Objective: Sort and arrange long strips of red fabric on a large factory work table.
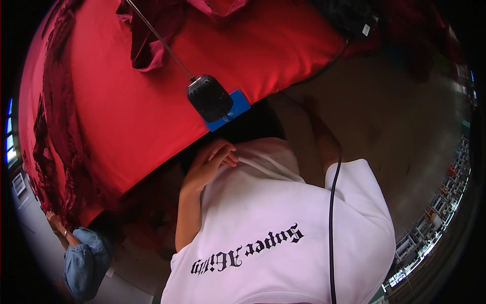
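My left hand (pixel 218 156) rests against the front of my white shirt (pixel 273 202), its fingers loosely bent and apart, with nothing visible in them. My right arm (pixel 326 142) reaches down into the shadow beside the table; the right hand (pixel 311 105) is too dim to make out its fingers. Just beyond my left hand, a blue flat square piece (pixel 242 101) lies at the edge of the red cloth-covered table (pixel 121 116). Over it is a black rounded device (pixel 208 97) with a thin metal rod running up to the left.
Dark red crumpled fabric (pixel 58 116) runs along the left side, where another person in a blue sleeve (pixel 87 263) touches its end. More dark red cloth (pixel 152 45) lies at the top. A black bundle (pixel 349 17) sits upper right. A black cable (pixel 332 228) crosses my shirt.
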`<state>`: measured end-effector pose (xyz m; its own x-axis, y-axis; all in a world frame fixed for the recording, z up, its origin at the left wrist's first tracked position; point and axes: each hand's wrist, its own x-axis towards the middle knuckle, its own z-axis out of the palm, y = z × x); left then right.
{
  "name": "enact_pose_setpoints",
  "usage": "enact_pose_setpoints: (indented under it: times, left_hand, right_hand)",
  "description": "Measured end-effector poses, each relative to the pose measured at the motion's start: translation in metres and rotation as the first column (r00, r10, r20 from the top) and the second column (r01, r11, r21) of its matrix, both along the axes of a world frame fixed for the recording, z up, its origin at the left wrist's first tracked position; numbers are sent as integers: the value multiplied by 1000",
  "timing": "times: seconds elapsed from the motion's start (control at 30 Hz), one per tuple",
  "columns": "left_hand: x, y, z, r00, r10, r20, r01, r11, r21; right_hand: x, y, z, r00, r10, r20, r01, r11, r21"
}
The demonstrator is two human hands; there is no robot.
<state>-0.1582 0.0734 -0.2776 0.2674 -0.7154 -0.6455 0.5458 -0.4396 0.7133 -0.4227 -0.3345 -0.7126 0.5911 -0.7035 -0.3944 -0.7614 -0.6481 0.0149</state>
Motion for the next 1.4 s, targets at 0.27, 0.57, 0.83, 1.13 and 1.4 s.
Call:
enact_pose_setpoints:
  times: [0.27,0.57,0.83,1.13,1.4]
  left_hand:
    - [-20,-4,-6,987,148,-55,-141,982,124]
    - [-18,-38,-1,997,30,-75,-29,999,13]
    - [-14,-41,27,995,-46,-85,27,976,-215]
    - [-15,-52,66,963,-175,204,260,800,-541]
    - [-55,-102,146,617,575,538,316,445,-838]
  right_hand:
    - [18,7,11,986,164,-18,-162,983,84]
    - [79,45,106,996,56,65,-63,990,123]
    - [-28,91,309,981,33,189,-56,992,116]
    - [7,87,494,948,-111,299,104,994,39]
    - [32,129,737,853,310,421,-178,929,-325]
